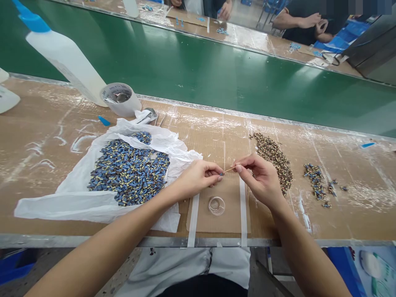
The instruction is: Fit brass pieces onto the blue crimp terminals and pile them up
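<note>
Between the fingertips of my left hand is a small blue part, pinched at its end. My right hand is closed on a thin wooden stick, whose tip meets the blue part or lies right beside it. Below the hands, a small clear cup stands on a taped cardboard piece. To the left, a heap of small blue, yellow and dark parts lies on a white plastic sheet. Right of my right hand is a pile of tan and dark small parts.
A white squeeze bottle with a blue cap and a tape roll stand at the back left. A small cluster of blue parts lies at right. Beyond runs a green belt, with other people's hands across it.
</note>
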